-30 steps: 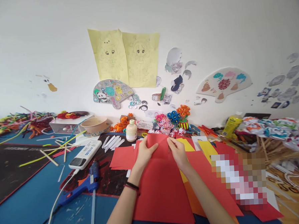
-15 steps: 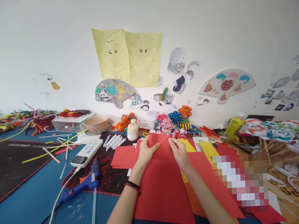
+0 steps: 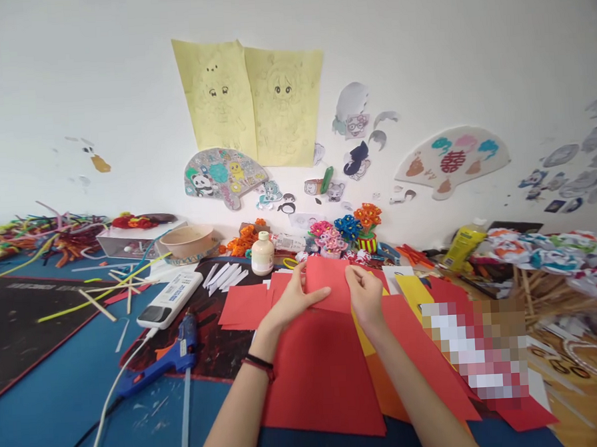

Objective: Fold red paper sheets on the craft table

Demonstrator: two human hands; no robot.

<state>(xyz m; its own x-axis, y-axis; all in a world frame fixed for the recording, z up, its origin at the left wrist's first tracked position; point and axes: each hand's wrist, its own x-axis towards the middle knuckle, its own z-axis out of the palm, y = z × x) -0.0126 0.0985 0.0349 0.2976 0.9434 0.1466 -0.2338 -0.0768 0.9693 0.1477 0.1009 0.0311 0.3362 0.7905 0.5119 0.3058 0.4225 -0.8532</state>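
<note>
A small piece of red paper (image 3: 332, 277) is held up between my two hands above a large red sheet (image 3: 321, 376). My left hand (image 3: 291, 300) grips its left edge, the thumb stretched across the front and the fingers behind. At the right edge, my right hand (image 3: 366, 298) pinches the paper between thumb and curled fingers. Left of my hands lies a pile of red paper squares (image 3: 243, 306). Yellow and orange sheets stick out beside the large red sheet, and another red sheet (image 3: 420, 350) lies to the right.
A blue glue gun (image 3: 173, 360) and a white power strip (image 3: 170, 300) with a cable lie on the left. White paper strips (image 3: 226, 277), a cream bottle (image 3: 263, 254) and pipe-cleaner flowers (image 3: 347, 227) stand or lie toward the wall. A yellow bottle (image 3: 464, 245) leans at right.
The small red paper has turned more squarely toward me. My left thumb has straightened across it, and my right hand has shifted slightly right along with the paper's edge. The camera view has shifted a little.
</note>
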